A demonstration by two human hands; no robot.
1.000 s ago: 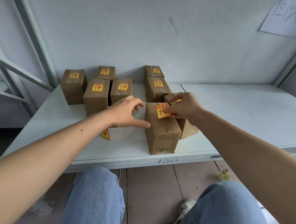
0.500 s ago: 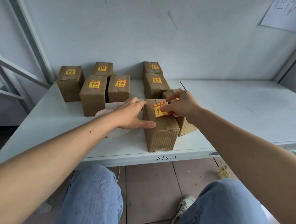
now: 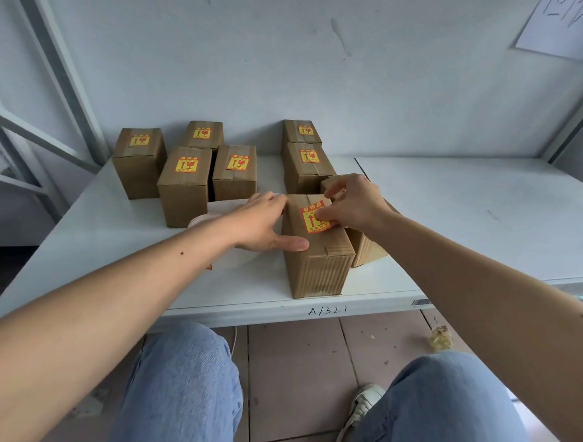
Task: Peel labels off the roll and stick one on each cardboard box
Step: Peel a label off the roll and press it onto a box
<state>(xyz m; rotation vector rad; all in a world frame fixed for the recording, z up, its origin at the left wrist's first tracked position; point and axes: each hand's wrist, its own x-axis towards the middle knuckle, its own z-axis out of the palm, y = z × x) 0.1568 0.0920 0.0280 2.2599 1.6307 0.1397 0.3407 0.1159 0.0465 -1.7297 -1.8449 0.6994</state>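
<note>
The nearest cardboard box (image 3: 318, 260) stands upright at the shelf's front edge. A yellow and red label (image 3: 310, 219) lies on its top, its right part under the fingertips of my right hand (image 3: 354, 204), which still pinches it. My left hand (image 3: 260, 225) braces the box's left side, thumb along the top edge. A white backing strip of the label roll (image 3: 199, 219) shows under my left wrist; the roll itself is hidden. Behind my right hand leans another box (image 3: 366, 251), its top covered.
Several labelled boxes stand at the back of the white shelf (image 3: 454, 213): one group at the left (image 3: 182, 193) and two near the wall (image 3: 307, 169). A slanted metal brace (image 3: 42, 137) is at the left. My knees are below the shelf edge.
The label has come down from just above the box onto its top. My left hand has moved right and settled against the box's side. The view has shifted slightly.
</note>
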